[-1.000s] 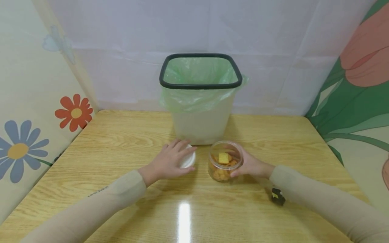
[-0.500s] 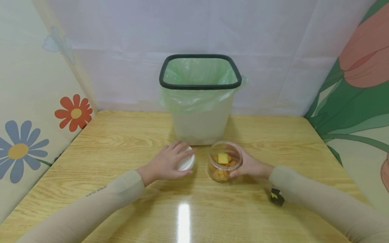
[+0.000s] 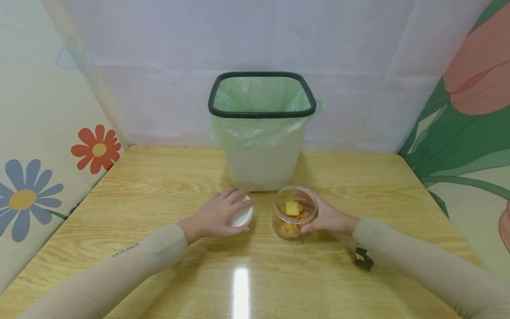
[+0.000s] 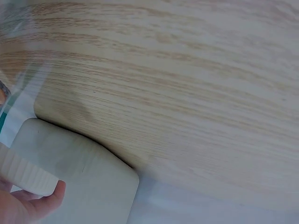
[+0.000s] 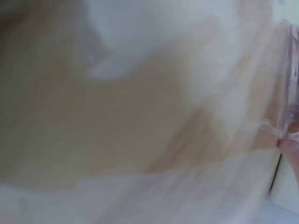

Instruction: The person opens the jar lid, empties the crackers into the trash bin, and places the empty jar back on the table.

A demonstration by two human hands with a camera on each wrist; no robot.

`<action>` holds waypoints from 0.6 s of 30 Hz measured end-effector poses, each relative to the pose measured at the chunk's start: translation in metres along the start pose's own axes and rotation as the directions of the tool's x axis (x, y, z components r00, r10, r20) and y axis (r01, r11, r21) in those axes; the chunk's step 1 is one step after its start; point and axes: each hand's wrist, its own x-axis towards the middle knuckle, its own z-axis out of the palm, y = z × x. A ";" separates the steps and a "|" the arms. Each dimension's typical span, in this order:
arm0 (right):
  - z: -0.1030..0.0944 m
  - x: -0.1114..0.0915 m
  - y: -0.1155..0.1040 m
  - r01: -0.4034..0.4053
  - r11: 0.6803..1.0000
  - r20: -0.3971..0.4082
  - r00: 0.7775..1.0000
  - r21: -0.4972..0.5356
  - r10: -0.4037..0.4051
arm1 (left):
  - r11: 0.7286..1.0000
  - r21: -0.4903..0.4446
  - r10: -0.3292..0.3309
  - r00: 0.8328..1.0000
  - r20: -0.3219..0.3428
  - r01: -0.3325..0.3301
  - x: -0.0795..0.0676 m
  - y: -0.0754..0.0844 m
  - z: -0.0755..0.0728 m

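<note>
My left hand [image 3: 217, 215] grips a white round lid [image 3: 241, 217] from above, just left of the jar in the head view. The lid's ridged rim [image 4: 28, 173] shows between thumb and fingers in the left wrist view. My right hand [image 3: 328, 215] holds a clear jar [image 3: 280, 223] round its right side. The jar is uncovered and stands on the table. Orange-brown snack pieces [image 3: 288, 229] fill its lower part, with a yellow square piece [image 3: 292, 208] on top. Only a sliver of the jar and a fingertip shows at the right wrist view's edge.
A pale waste bin [image 3: 263, 164] with a black rim and green liner bag [image 3: 259, 91] stands right behind both hands on the wooden table [image 3: 159, 170]. A small black and yellow thing [image 3: 363, 259] is by the right sleeve. Flowered cloth hangs at both sides.
My left hand has shifted slightly left, away from the jar, with the lid in it. The right hand and the jar have stayed in place.
</note>
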 end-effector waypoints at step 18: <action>-0.001 0.000 0.002 -0.017 1.000 -0.006 1.000 -0.019 0.017 | 0.997 0.014 0.068 0.994 0.091 -0.070 0.002 -0.003 0.007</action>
